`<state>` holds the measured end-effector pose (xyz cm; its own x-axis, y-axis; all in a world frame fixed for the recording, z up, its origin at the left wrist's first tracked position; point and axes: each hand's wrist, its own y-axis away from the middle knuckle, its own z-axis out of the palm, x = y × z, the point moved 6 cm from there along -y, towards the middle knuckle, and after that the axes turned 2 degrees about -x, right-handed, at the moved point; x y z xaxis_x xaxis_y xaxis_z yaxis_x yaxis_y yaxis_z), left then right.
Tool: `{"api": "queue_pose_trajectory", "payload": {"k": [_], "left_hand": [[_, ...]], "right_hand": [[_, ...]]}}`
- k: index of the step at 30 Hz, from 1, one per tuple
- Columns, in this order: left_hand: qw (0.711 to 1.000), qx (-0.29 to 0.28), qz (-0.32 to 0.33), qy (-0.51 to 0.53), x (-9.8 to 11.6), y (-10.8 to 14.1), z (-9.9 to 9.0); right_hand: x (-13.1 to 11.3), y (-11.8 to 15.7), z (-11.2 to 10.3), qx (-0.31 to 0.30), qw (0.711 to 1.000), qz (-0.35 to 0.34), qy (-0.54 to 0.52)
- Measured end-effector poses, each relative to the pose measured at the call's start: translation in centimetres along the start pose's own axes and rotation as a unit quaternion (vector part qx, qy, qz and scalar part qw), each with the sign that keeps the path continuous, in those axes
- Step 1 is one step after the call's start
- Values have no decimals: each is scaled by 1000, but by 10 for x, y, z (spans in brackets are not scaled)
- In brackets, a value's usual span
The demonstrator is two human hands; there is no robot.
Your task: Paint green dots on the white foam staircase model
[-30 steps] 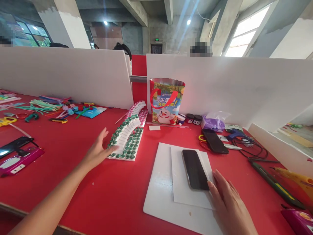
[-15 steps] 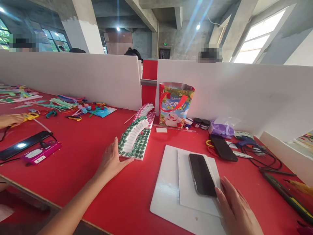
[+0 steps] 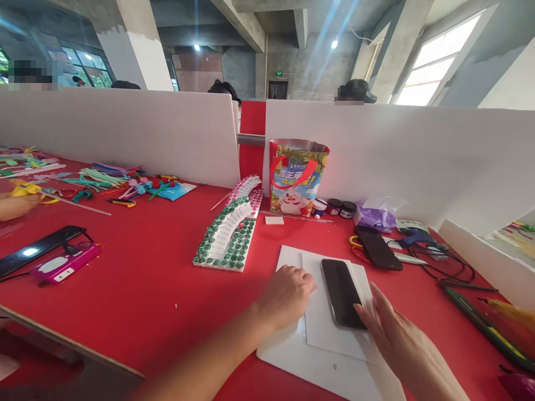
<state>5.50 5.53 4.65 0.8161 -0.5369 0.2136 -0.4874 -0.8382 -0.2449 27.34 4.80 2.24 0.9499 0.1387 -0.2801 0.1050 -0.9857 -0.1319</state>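
My left hand (image 3: 290,292) is over the left part of the white boards (image 3: 288,340), its fingers curled; whether anything is inside them is hidden. Beside the dark phone (image 3: 343,295), which lies on the boards, my right hand (image 3: 384,326) has its fingers apart, the thumb touching the phone's lower right edge. A white board piece with green round decorations (image 3: 240,245) and a curved row of white steps stands left of the boards. Behind it is a similar piece with pink decorations (image 3: 256,203).
A colorful bag (image 3: 295,192) stands near the white partition (image 3: 376,150). Small jars (image 3: 334,206), a purple pack (image 3: 376,218), another phone (image 3: 378,248) and a green cutter (image 3: 485,323) lie right. Left are pipe cleaners (image 3: 100,178), a pink power strip (image 3: 67,263) and another person's hand (image 3: 16,207).
My left hand has left the green-decorated piece, moved right over the white boards and curled its fingers. My right hand stays beside the phone. The other person's hand has shifted left.
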Motion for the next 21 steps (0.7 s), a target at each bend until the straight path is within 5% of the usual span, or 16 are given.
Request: {"api": "queue_pose_trajectory", "payload": {"k": [3,9,15,21], "left_hand": [[999,-35,-18,-4,-3,-6,13],[992,-91,-71,-44,-3,-7,15],[986,-48,-144,-70,-11,-3,0],[962,-9,-261,-78,-47,6,-11]], "right_hand": [[-3,-25,-6,-78,995,22,65],[-20,-58,-25,-44,984,95,144],[-9,-53,-25,-59,979,137,138],[1,-57,-14,-123,978,133,102]]}}
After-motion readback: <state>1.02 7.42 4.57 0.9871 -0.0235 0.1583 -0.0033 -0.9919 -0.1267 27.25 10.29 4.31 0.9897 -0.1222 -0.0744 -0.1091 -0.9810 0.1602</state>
